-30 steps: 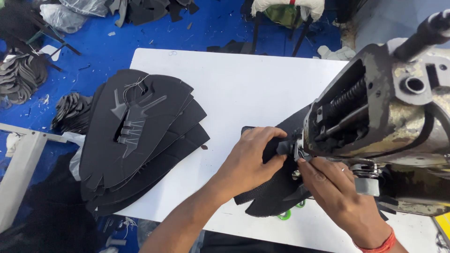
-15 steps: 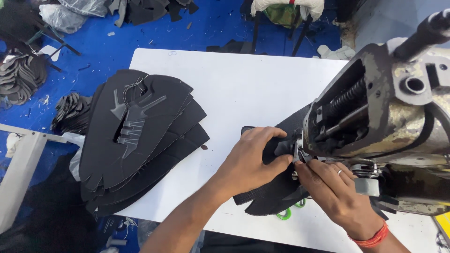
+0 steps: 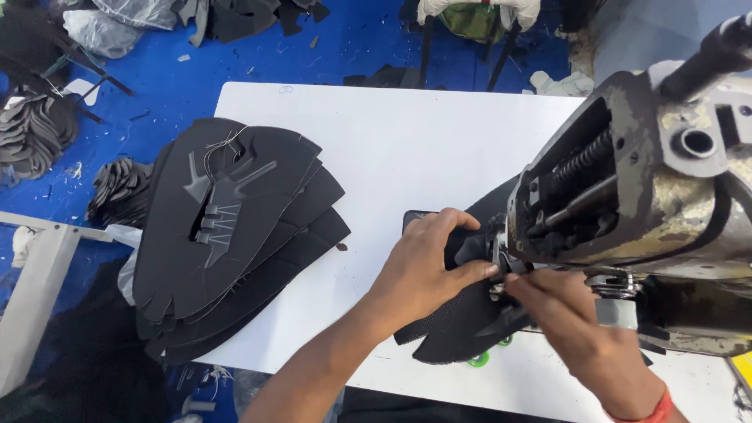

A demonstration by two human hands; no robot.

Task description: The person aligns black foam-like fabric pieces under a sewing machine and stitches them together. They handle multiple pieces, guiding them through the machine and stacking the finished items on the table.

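Note:
My left hand [image 3: 427, 262] presses a black mesh shoe-upper piece [image 3: 450, 329] flat under the head of a grey sewing machine [image 3: 634, 188], fingers pinched on the fabric near the needle. My right hand [image 3: 576, 317], with a red band at the wrist, grips the same piece from the right side, fingertips meeting the left ones at the presser foot. The needle area is mostly hidden by the machine head and fingers.
A stack of several black cut upper pieces [image 3: 227, 235] lies on the left part of the white table [image 3: 407, 141]. Scraps and black offcuts litter the blue floor [image 3: 157, 94]. Something green [image 3: 478, 359] peeks from under the mesh piece.
Both hands have shifted slightly, the right hand moving left toward the needle. The mesh piece stays under the machine head.

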